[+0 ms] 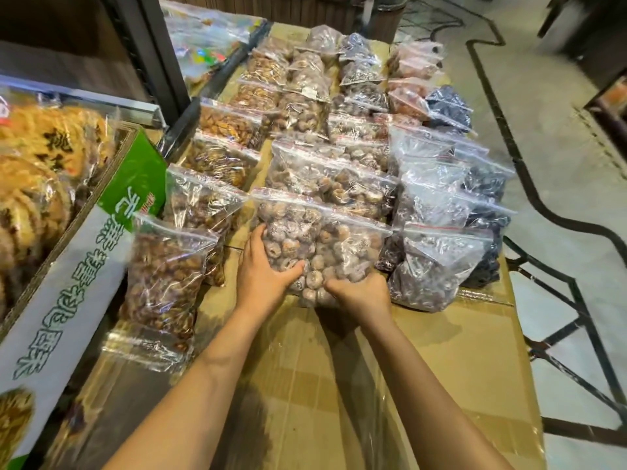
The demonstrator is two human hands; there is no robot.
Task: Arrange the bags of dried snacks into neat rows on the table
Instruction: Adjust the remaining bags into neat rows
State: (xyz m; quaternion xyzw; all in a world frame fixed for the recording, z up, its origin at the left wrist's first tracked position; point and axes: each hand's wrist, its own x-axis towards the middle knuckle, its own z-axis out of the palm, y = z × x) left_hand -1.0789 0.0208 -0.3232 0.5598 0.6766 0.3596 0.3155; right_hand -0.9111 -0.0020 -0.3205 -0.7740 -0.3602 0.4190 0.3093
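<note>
Several clear zip bags of dried snacks lie in rows on a table covered with flattened cardboard (441, 351). The nearest bag in the middle row holds pale round dried fruit (325, 239). My left hand (264, 269) grips its lower left side and my right hand (359, 293) grips its bottom edge. To its left lies a bag of brown dried fruit (166, 276). On its right sits a bag of dark reddish fruit (437, 266). Behind the held bag lies another bag of pale fruit (325, 178).
A green and white carton (81, 266) holding packs of fried snacks stands at the left, touching the left row. A metal shelf post (149, 52) rises behind it. The table's right edge drops to a tiled floor with black folding legs (573, 334).
</note>
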